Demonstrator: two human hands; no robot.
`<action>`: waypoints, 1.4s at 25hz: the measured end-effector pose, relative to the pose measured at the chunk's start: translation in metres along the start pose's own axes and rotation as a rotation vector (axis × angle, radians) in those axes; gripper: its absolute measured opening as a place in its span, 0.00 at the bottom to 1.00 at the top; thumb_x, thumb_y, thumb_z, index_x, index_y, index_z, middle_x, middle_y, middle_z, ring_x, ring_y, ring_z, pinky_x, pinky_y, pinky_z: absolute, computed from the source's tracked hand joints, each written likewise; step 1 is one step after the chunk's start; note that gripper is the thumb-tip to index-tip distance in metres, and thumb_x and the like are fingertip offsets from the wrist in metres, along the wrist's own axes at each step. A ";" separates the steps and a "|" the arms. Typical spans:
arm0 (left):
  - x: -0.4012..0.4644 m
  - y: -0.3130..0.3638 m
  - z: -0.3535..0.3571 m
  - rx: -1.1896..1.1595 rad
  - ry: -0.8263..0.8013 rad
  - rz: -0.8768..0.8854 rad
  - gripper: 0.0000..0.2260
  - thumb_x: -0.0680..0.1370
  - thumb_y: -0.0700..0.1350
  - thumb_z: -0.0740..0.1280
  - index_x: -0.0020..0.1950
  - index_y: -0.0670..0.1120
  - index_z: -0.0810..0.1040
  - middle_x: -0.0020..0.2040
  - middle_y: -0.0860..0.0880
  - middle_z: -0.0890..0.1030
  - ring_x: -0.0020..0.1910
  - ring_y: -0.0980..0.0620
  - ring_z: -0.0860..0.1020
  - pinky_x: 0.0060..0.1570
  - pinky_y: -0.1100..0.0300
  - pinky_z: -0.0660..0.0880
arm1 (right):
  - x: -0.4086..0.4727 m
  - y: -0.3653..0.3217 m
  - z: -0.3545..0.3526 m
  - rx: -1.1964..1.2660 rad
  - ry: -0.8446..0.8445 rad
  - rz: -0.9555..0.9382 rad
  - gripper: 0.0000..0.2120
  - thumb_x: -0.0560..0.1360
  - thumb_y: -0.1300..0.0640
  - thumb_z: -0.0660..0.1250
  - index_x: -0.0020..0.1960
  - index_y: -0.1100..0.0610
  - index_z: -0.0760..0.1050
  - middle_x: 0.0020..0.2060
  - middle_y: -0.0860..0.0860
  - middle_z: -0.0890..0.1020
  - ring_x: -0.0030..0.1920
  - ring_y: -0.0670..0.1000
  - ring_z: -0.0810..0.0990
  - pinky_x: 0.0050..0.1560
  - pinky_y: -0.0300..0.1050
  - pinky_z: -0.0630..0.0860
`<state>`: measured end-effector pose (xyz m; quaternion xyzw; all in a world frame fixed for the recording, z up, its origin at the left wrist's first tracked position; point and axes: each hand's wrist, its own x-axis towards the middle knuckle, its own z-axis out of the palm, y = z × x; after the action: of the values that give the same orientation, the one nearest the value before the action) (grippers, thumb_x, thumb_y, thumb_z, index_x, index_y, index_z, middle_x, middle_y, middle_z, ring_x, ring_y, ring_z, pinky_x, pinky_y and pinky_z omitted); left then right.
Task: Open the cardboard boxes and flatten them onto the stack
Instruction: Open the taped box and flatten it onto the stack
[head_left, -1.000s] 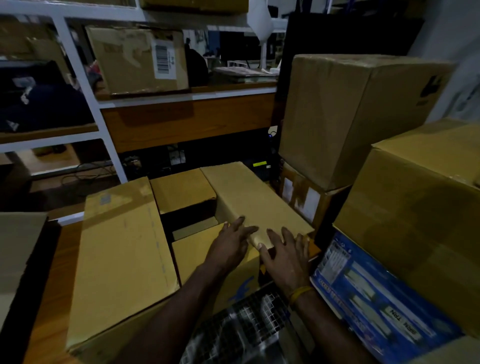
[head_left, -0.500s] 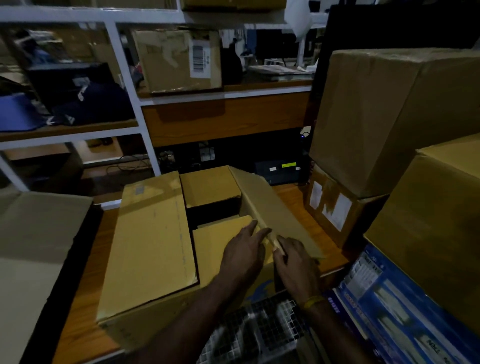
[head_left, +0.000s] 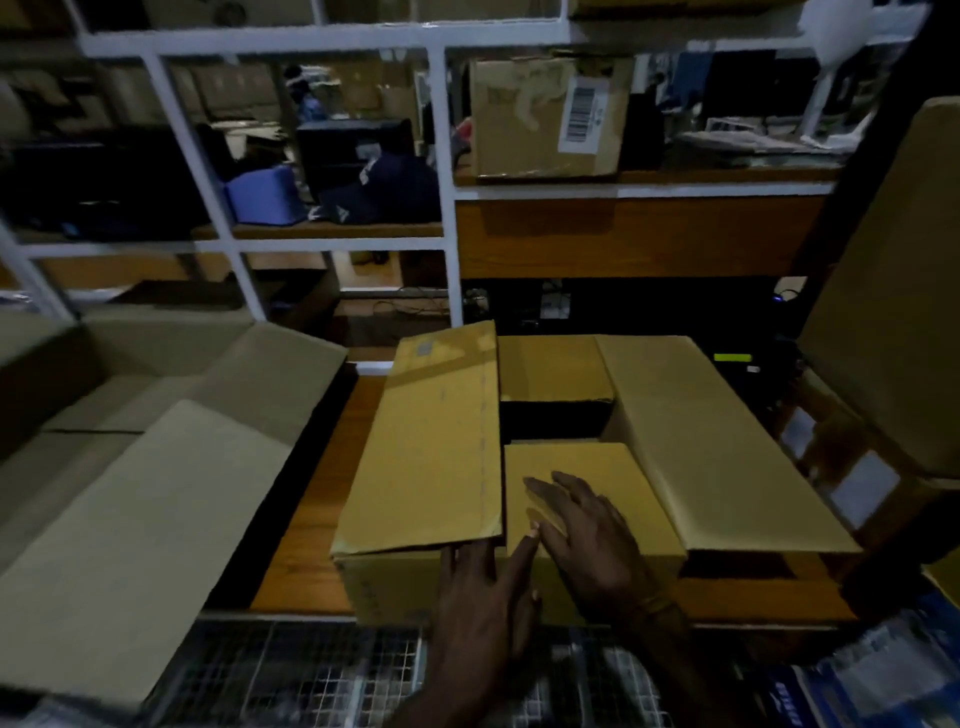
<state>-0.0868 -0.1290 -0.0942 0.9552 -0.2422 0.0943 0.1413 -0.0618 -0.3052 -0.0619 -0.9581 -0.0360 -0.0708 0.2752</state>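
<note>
An open cardboard box (head_left: 431, 457) sits on a wooden table (head_left: 306, 540), its near wall close to the table's near edge. All four top flaps are folded outward or lie flat: the long left flap covers the left part of the top, the long right flap (head_left: 711, 457) slopes out over the right side, a short far flap lies at the back, and a short near flap (head_left: 571, 467) lies at the front, with a dark gap of the box interior showing between the two short flaps.

The left hand (head_left: 483, 587) is spread with fingers straight, its fingertips touching the box's near top edge where the left flap ends; it grips nothing. The right hand (head_left: 587, 535) lies palm down on the near short flap, fingers straight and fanned toward the left, pressing flat and holding nothing. A yellowish band (head_left: 654, 605) circles the right wrist.

To the left of the table, flattened pale cardboard (head_left: 156, 499) lies in a broad stack, apart from the box. Behind the table stands a white shelf frame (head_left: 447, 218) carrying a labelled carton (head_left: 545, 114). At the right edge a tall brown box (head_left: 893, 291) rises above the table's right end. A wire mesh surface (head_left: 311, 670) runs along below the table's near edge
</note>
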 end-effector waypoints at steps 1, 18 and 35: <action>-0.003 -0.009 -0.005 0.015 0.041 -0.034 0.30 0.77 0.57 0.63 0.78 0.60 0.58 0.70 0.45 0.70 0.66 0.40 0.74 0.65 0.40 0.70 | 0.006 -0.007 0.002 0.010 -0.023 -0.076 0.26 0.83 0.46 0.58 0.76 0.33 0.52 0.79 0.43 0.55 0.76 0.50 0.60 0.75 0.55 0.57; -0.042 -0.097 -0.061 0.215 0.261 -0.420 0.28 0.79 0.59 0.55 0.78 0.52 0.64 0.79 0.42 0.58 0.78 0.41 0.56 0.72 0.39 0.53 | 0.099 -0.137 0.063 -0.208 -0.285 -0.647 0.42 0.80 0.58 0.65 0.78 0.33 0.41 0.79 0.43 0.37 0.77 0.56 0.59 0.63 0.53 0.73; -0.039 -0.142 -0.056 0.096 0.093 -0.505 0.20 0.81 0.62 0.55 0.72 0.63 0.63 0.71 0.48 0.69 0.64 0.45 0.71 0.57 0.54 0.72 | 0.111 -0.146 0.105 -0.045 -0.476 -0.444 0.15 0.83 0.52 0.58 0.66 0.38 0.63 0.77 0.39 0.48 0.71 0.56 0.69 0.62 0.60 0.74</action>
<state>-0.0568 0.0255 -0.0827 0.9857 0.0155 0.1111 0.1258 0.0441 -0.1224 -0.0563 -0.9224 -0.3057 0.0961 0.2157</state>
